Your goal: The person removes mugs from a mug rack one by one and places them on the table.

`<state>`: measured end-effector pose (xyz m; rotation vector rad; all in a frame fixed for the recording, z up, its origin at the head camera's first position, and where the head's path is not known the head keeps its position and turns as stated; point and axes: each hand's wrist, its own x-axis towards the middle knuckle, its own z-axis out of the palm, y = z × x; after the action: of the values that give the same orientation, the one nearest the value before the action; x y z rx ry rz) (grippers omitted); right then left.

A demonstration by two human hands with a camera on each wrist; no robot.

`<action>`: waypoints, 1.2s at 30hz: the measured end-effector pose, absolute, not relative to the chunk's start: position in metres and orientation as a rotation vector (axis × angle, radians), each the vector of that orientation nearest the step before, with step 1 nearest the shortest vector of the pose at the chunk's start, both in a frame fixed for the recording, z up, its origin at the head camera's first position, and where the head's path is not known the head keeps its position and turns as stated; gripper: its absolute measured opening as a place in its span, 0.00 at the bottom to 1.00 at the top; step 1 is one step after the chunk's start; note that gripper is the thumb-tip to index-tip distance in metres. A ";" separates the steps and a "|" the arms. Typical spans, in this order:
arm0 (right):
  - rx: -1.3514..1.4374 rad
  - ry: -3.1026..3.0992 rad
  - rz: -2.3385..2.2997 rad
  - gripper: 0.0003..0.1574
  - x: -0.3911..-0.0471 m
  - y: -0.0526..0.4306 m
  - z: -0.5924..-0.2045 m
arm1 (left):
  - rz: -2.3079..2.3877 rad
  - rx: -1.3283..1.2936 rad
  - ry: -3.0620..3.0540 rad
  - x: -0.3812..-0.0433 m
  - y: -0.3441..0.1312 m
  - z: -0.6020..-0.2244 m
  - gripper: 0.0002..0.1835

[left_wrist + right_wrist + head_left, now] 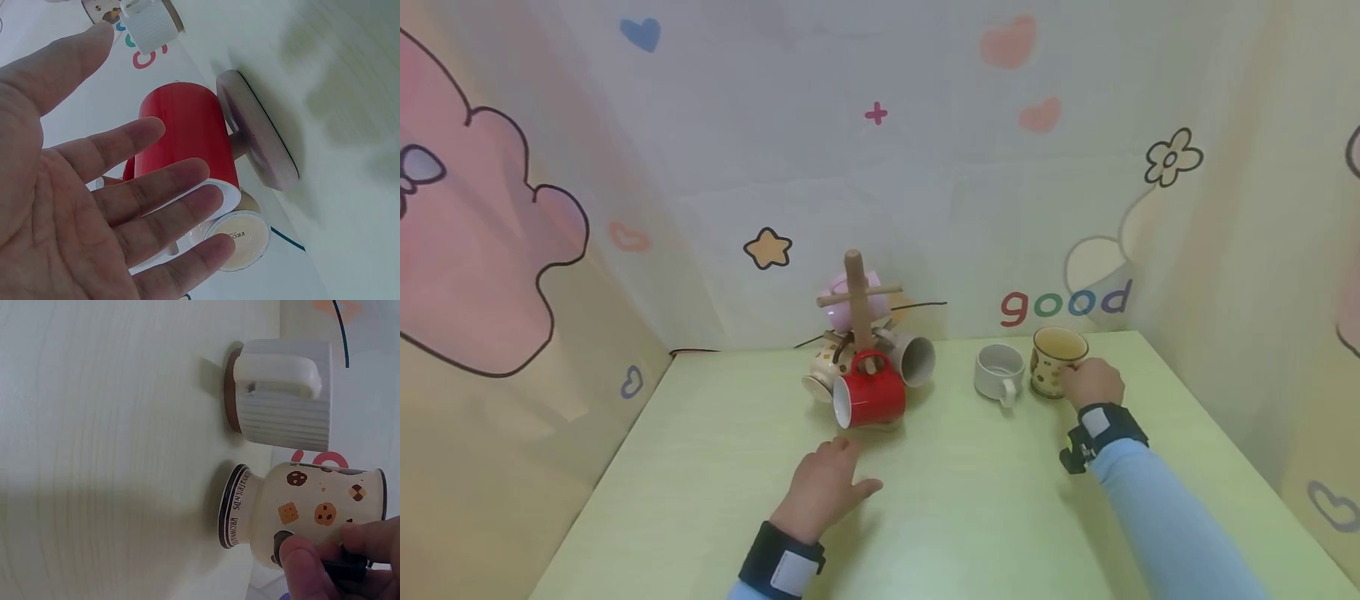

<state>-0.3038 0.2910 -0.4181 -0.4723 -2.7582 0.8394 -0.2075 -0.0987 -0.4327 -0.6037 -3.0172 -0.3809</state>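
My right hand (1093, 383) pinches the dark handle of a cream mug with cookie prints (312, 509), which stands upright at the back right. Left of that mug is a ribbed white mug (1000, 372), also upright, its handle facing me. Spread fingers and thumb show on my left hand (826, 487), held empty in front of a wooden mug tree (857, 304). Closest to those fingers is a red mug (872, 398) lying sideways on the tree. In the left wrist view the fingers overlap the red mug (184, 128).
Also on the tree are a pink mug (842, 315), a grey-white mug (916, 358) and a cream spotted mug (823, 371). Behind the table (700, 467) hangs a printed cloth backdrop (820, 167), with more cloth at both sides.
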 end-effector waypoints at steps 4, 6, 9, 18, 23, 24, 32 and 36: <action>-0.474 -2.759 0.844 0.27 -0.305 0.287 -0.424 | -0.397 -0.607 -3.018 -0.208 -0.100 -0.434 0.30; -0.476 -2.763 0.839 0.27 -0.307 0.286 -0.427 | -0.404 -0.604 -3.021 -0.208 -0.101 -0.435 0.30; -0.483 -2.766 0.840 0.27 -0.306 0.286 -0.430 | -0.406 -0.606 -3.023 -0.207 -0.101 -0.435 0.30; -0.446 -2.785 0.835 0.24 -0.308 0.287 -0.431 | -0.403 -0.606 -3.036 -0.205 -0.098 -0.432 0.30; -0.452 -2.801 0.833 0.23 -0.310 0.288 -0.434 | -0.380 -0.626 -3.023 -0.204 -0.098 -0.434 0.29; -0.452 -2.803 0.828 0.23 -0.310 0.288 -0.435 | -0.377 -0.630 -3.020 -0.204 -0.098 -0.434 0.29; -0.436 -2.812 0.841 0.23 -0.309 0.287 -0.434 | -0.398 -0.604 -3.048 -0.206 -0.099 -0.437 0.30; -0.437 -2.832 0.858 0.23 -0.308 0.287 -0.434 | -0.420 -0.592 -3.066 -0.206 -0.099 -0.436 0.30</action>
<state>-0.3081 0.2875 -0.4345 -0.4373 -2.8321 0.8579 -0.2062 -0.0994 -0.4362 -0.5920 -3.0664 -0.4201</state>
